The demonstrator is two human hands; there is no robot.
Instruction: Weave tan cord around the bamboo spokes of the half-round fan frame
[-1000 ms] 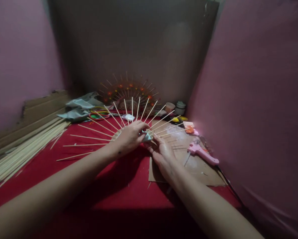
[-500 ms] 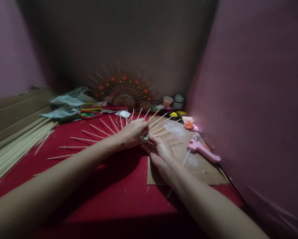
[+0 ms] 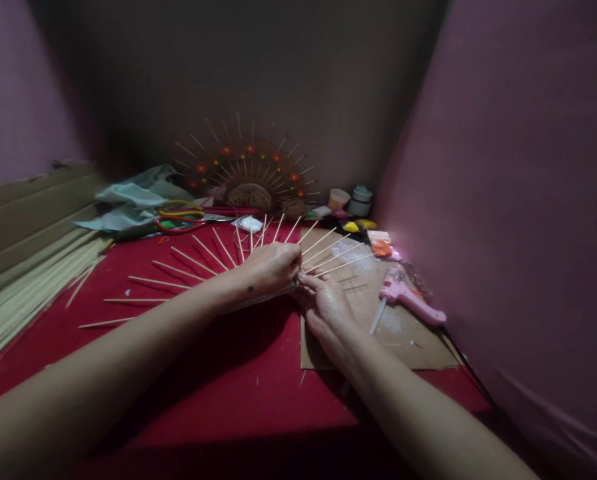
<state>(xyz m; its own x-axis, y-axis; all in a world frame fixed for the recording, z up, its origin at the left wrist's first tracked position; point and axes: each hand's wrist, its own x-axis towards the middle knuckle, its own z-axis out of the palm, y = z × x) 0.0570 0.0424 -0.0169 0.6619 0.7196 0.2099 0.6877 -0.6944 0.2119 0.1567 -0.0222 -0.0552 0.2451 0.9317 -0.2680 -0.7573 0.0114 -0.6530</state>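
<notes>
A fan of thin pale sticks spreads out from beneath and beyond my hands, over a red cloth and a sheet of cardboard. My left hand is closed at the fan's inner edge, its knuckles up. My right hand meets it from the right, with thumb and fingers pinched on that same edge, near the base of the right-hand sticks. The exact spot between the fingertips is small and dim, and my left forearm covers part of the fan's left side.
A pink glue gun lies on the cardboard at right. Scissors and bluish cloth lie at back left, near a bundle of sticks. Behind stands a round decoration with orange flowers. Small jars stand at the back.
The fan's left sticks have shifted left and slightly down. Both hands have moved slightly right, still together at the inner edge. The view has shifted a little.
</notes>
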